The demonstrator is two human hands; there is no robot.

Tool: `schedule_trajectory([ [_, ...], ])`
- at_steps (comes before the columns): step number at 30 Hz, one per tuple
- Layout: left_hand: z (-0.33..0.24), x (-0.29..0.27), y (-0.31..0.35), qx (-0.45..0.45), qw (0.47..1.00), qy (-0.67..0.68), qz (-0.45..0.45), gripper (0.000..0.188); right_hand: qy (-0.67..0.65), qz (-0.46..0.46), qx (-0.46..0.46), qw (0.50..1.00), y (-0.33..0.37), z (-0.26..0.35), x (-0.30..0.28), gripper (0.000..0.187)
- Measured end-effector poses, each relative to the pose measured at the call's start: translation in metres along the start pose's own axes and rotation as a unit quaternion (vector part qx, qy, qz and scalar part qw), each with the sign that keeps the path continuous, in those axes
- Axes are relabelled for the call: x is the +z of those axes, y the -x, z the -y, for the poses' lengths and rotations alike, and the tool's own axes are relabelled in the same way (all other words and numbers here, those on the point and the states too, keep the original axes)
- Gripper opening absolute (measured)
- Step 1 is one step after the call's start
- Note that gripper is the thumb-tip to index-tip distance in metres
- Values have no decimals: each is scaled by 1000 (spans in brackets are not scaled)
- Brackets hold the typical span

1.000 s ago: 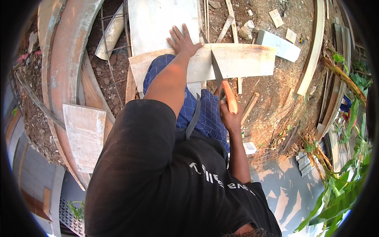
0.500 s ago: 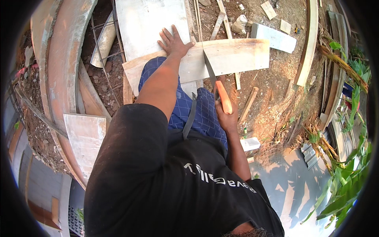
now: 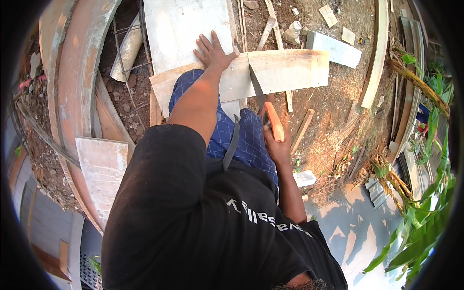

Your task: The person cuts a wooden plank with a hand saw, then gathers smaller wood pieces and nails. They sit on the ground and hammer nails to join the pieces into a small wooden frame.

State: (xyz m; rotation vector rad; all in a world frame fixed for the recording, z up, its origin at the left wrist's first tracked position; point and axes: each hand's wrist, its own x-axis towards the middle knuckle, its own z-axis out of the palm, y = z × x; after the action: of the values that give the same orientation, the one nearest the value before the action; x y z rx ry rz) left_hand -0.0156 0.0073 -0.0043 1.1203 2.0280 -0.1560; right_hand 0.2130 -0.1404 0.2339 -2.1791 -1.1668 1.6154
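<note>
My right hand [image 3: 279,147] is closed round the orange handle of a handsaw [image 3: 274,121]. The dark blade slants up and away, its far end at the upper edge of a pale wooden plank [image 3: 297,70]. That plank lies crosswise in front of me, over a white-faced board [image 3: 186,29] and against my knee in blue checked trousers. My left hand [image 3: 215,55] presses flat on the plank's far edge and the white board, its fingers spread, to the left of the blade. How deep the blade sits in the wood is hard to make out.
A pale blue-white block [image 3: 333,49] lies just beyond the plank's right end. Small offcuts and a wood strip [image 3: 303,130] are on the soil. Long boards [image 3: 79,72] curve along the left, another [image 3: 374,58] on the right. Green leaves [image 3: 430,227] hang at lower right.
My right hand and the saw have shifted very slightly toward me. My left hand stays on the plank. The view has tilted a little.
</note>
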Motion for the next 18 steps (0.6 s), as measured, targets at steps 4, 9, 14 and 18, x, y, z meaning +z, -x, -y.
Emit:
schedule_trajectory([
  [4, 7, 2, 4, -6, 1000, 15, -3, 130, 8, 18, 23, 1000, 28, 30, -12, 19],
  [9, 7, 4, -7, 5, 999, 8, -37, 132, 36, 27, 99, 994, 197, 61, -93, 35],
  [14, 5, 3, -1, -7, 1000, 3, -2, 131, -18, 12, 48, 999, 38, -10, -22, 23],
  [18, 9, 3, 0, -11, 1000, -3, -4, 132, -31, 17, 10, 999, 14, 22, -3, 23],
])
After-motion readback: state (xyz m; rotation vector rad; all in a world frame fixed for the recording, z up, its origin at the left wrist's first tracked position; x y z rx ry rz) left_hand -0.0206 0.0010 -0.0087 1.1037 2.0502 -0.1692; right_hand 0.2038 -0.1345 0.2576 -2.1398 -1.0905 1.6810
